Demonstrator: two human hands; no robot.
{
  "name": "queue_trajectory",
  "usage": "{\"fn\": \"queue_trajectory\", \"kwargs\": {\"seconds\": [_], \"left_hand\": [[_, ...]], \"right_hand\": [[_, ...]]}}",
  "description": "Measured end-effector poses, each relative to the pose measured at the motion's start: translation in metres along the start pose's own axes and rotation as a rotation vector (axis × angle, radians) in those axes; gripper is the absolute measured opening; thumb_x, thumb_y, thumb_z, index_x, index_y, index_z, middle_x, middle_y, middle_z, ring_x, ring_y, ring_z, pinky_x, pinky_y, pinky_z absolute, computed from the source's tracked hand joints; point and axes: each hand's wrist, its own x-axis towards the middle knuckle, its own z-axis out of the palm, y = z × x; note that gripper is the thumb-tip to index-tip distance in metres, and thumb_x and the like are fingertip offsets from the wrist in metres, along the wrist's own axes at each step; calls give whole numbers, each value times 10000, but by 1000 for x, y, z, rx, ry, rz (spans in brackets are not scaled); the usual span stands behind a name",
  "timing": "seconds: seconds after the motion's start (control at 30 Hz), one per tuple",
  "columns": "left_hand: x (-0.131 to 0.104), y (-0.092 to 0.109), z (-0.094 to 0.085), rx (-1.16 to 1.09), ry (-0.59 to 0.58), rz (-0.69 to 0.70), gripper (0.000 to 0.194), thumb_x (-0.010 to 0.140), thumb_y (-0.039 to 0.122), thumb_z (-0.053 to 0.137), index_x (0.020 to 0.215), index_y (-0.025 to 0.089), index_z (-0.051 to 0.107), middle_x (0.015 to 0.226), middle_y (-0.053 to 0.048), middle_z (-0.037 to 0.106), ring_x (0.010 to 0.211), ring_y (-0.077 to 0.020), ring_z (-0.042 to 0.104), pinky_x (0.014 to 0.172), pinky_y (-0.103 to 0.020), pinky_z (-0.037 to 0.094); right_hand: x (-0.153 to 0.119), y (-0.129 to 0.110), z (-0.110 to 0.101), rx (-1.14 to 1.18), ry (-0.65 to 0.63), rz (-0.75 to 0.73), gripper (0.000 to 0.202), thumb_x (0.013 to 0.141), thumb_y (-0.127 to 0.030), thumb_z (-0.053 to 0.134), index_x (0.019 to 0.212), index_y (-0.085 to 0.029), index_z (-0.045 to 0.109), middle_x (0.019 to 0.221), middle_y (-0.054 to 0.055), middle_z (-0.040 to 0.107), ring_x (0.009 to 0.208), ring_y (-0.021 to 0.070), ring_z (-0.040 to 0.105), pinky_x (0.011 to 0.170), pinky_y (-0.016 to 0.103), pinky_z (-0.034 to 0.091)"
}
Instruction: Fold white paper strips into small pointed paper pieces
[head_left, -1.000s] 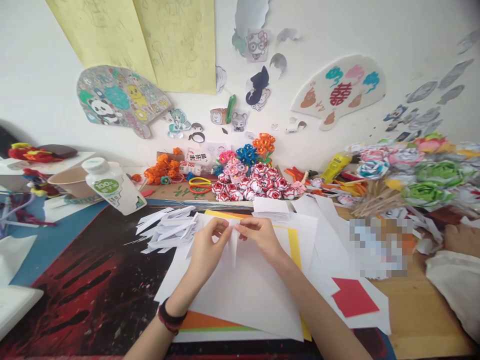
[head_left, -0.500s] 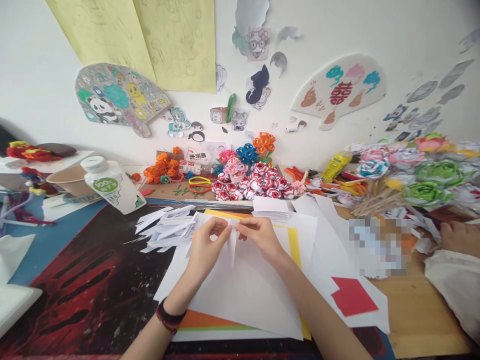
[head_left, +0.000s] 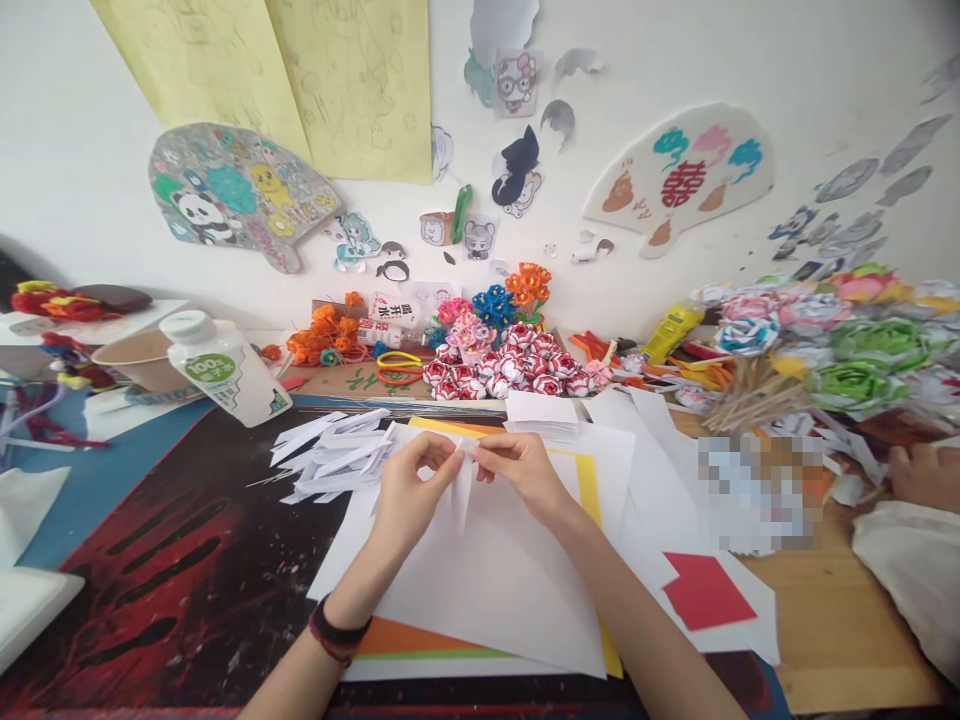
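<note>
Pinched between both sets of fingertips, a small folded white paper strip [head_left: 464, 480] hangs point-down; left hand [head_left: 409, 492] and right hand [head_left: 523, 472] meet above the large white paper sheet [head_left: 495, 590], probably to crease it.

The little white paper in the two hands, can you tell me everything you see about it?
The white paper strip is small, narrow and folded, and it tapers to a point that hangs down. It looks like plain thin paper. The left hand and the right hand each pinch its top end between fingertips, holding it just above the big white sheets on the table. A pile of similar folded pieces lies to its left.
</note>
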Motion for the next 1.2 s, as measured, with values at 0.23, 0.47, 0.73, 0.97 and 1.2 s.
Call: {"fn": "queue_trajectory", "kwargs": {"seconds": [0.23,0.47,0.73,0.97,1.2], "left_hand": [[0,-1,-1,12,-3,7,157,807,317,626,783,164,603,727,-8,611,667,-130,546,670,-250,451],[3,2,-4,18,-37,-25,173,812,342,615,815,169,625,780,-27,656,711,-148,593,695,-260,470],[2,3,-4,-10,-3,-3,176,841,328,587,826,161,642,805,-39,672,749,-158,606,714,-259,467],[-1,5,-3,37,38,48,163,846,309,579,796,162,626,742,-24,643,710,-147,578,690,-252,455],[-4,8,-1,137,103,96,194,869,332,548,782,174,618,726,-8,628,693,-141,557,675,-244,426]], "right_hand": [[-1,-2,0,-1,-8,-5,219,751,-364,713,750,-147,739,614,14,629,565,118,564,561,245,447],[-2,-1,2,19,39,-3,228,712,-378,744,751,-153,736,606,14,633,564,130,571,567,261,460],[-3,-2,3,13,-24,-20,237,717,-387,737,734,-151,728,640,14,624,577,127,570,573,257,469],[-4,-2,5,5,-32,-25,212,710,-365,745,745,-155,737,648,11,629,575,125,567,575,258,471],[-5,-2,6,29,-16,-17,192,687,-338,766,751,-161,733,658,12,643,576,127,585,584,262,489]]}}
